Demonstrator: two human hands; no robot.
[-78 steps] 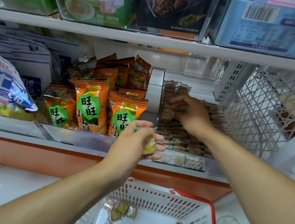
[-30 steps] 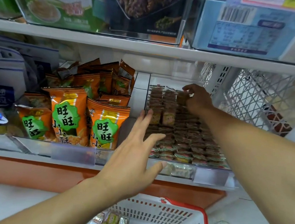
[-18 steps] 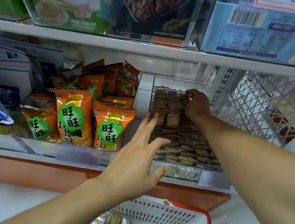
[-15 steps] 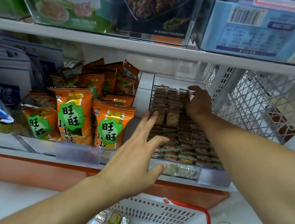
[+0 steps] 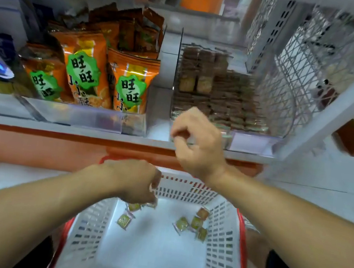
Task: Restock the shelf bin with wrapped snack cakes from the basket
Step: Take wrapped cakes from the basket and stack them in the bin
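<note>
Left hand dips inside the basket rim, fingers curled, seemingly pinching a snack cake; right hand hovers loosely curled, holding nothing, at the shelf bin front edge.

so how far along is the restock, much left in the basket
Mostly done: the shelf bin holds rows of stacked snack cakes. In hand: the left hand reaches into the basket, fingers at a wrapped cake; the right hand hangs curled in front of the bin, apparently empty. Left: about six loose cakes on the basket floor.
</note>
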